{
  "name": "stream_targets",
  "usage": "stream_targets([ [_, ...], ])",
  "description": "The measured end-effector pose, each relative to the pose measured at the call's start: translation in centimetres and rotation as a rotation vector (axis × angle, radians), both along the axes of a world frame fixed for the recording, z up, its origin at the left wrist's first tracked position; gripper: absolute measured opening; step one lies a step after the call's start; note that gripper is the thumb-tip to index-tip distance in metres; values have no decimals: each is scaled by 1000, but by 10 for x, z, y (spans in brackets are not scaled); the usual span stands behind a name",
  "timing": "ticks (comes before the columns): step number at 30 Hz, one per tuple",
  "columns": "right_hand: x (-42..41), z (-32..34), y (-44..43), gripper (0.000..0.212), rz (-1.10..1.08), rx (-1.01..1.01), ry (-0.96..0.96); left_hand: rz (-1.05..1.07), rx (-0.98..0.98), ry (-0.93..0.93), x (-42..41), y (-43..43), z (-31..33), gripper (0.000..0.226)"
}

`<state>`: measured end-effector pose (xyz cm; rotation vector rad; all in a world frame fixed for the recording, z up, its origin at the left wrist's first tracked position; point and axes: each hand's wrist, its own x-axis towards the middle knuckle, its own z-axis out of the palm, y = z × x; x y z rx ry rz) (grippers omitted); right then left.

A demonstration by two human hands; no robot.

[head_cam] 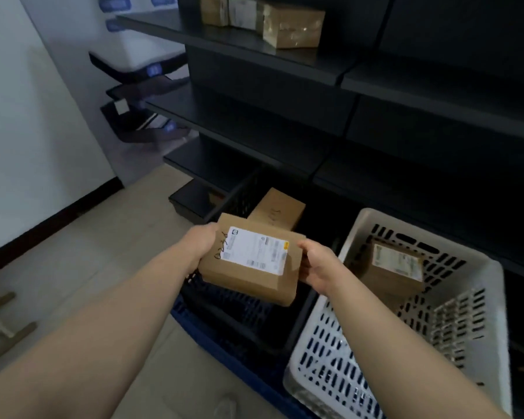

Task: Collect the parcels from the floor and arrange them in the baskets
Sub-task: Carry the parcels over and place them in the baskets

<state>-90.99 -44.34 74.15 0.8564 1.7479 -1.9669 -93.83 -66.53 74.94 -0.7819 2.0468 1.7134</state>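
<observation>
The left hand (pixel 198 246) and right hand (pixel 316 267) clasp a labelled parcel (pixel 251 264) by its ends above the dark basket (pixel 239 201), which already holds one box (pixel 277 210). Released tilted, it could knock that box or catch the basket's rim.

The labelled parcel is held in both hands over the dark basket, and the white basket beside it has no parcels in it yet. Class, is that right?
Not quite. The head view shows the white basket already holds one parcel. The rest stands: the left hand and right hand hold the labelled parcel over the dark basket.
</observation>
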Motion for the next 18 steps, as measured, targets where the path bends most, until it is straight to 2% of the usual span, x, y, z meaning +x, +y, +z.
stream_targets([
  [4,-22,-25,-20,19,-59,11,-125,-123,-31,-135,-49,-15,-44,46],
  [8,-39,-56,-30,22,-146,39,-228,-234,-9,-266,-69,-12,-80,31],
  [13,-49,-97,-36,23,-201,51,-361,-291,-10,-378,-86,-11,-127,33],
  [18,-56,-132,-41,22,-227,28,-413,-339,-44,-429,-99,-7,-159,35],
])
